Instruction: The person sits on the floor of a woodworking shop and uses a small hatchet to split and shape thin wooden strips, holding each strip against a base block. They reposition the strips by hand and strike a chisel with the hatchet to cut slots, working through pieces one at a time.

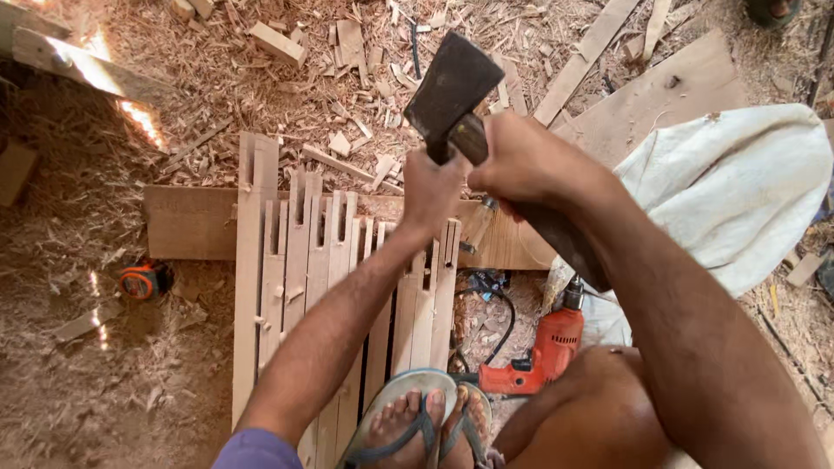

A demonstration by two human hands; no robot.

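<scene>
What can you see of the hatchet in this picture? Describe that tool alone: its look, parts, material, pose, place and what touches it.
The hatchet has a dark, dull metal head, wedge-shaped and worn, on a brown wooden handle. It is raised above the slotted wooden slats, head tilted up and away. The right hand grips the handle just under the head; the handle's end runs back under that forearm. The left hand is closed just below the head.

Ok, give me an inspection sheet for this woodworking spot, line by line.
Surface: dirt floor covered in sawdust and wood chips.
Job's things: hatchet raised; notched wooden slats lying side by side on a board.
Clutter: offcuts, orange tape measure, white sack.
Grippers: right hand grips the hatchet handle; left hand holds something hidden at the slats' top.
Cables: black cord by the orange drill.
Surroundings: planks; sandalled feet on the slats.
</scene>
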